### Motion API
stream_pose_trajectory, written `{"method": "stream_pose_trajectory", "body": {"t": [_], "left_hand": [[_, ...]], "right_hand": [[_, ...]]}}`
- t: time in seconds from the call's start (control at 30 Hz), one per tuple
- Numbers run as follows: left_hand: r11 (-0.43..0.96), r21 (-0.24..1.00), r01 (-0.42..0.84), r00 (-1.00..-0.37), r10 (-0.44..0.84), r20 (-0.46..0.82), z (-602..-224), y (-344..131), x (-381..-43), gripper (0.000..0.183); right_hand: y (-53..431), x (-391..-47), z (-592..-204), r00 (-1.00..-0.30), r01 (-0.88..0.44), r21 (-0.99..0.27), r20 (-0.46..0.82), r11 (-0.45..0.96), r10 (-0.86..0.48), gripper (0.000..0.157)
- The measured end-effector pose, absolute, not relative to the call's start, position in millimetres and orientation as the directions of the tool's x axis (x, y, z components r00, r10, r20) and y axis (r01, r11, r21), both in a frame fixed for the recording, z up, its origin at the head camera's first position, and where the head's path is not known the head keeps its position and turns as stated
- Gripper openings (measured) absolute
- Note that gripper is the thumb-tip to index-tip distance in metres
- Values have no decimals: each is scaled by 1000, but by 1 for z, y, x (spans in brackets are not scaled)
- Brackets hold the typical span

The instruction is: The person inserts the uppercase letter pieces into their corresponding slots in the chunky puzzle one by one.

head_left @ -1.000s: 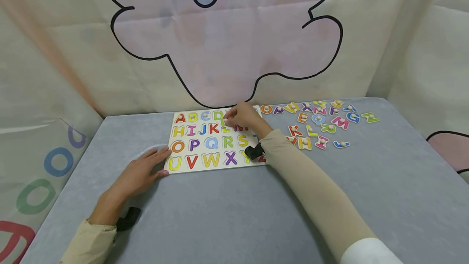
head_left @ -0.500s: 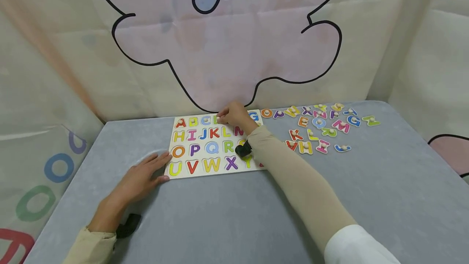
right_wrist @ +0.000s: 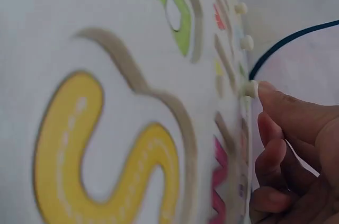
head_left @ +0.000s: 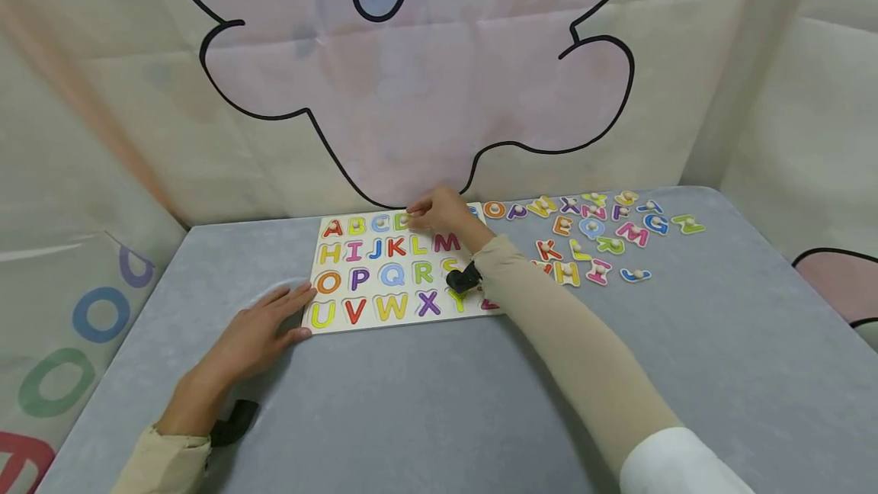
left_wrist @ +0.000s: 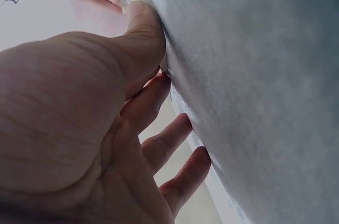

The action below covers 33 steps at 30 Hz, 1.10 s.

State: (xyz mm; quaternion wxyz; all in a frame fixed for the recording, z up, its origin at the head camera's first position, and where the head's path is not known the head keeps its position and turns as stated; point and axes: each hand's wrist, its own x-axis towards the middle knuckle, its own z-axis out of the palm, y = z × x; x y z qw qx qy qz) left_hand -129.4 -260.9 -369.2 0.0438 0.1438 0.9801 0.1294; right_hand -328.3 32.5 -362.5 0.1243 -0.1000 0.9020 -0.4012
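A white alphabet puzzle board (head_left: 370,259) lies at the back of the table. In the head view, the right hand (head_left: 442,213) is over its top row, at the green letter D puzzle piece (head_left: 401,222). The right wrist view shows a fingertip of the right hand (right_wrist: 296,139) against that piece's knob (right_wrist: 250,89), with the other fingers curled. Part of the piece is hidden by the hand. The left hand (head_left: 257,334) rests at the board's left edge, fingers spread; its thumb (left_wrist: 143,25) touches the edge in the left wrist view.
Letters A (head_left: 332,228), B (head_left: 357,226) and C (head_left: 380,222) sit in the top row with knobs. Several loose knobbed letters, among them a red K (head_left: 548,250) and a green Z (head_left: 687,224), lie right of the board. A printed fabric wall (head_left: 405,113) stands behind the table.
The right hand has moved slightly left and carried the green letter D down to its place in the top row. The left hand keeps its place at the board's edge.
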Motion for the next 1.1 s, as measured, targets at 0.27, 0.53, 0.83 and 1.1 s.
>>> {"method": "stream_pose_trajectory", "body": {"t": [0.27, 0.53, 0.83, 1.1], "left_hand": [[925, 269, 270, -955, 294, -52, -365, -262, -131, 70], [930, 271, 249, -957, 279, -77, -367, -264, -131, 70], [921, 275, 275, -951, 303, -65, -365, -264, -132, 70], [917, 283, 280, -948, 310, -70, -367, -261, -131, 69]], "right_hand": [[65, -317, -335, -952, -87, -776, -120, 625, -282, 32], [103, -294, -324, -933, -206, -709, -65, 675, -354, 31], [168, -276, -319, -961, -189, -660, -30, 727, -277, 35], [212, -277, -322, -978, -112, -666, -60, 737, -202, 38]]}}
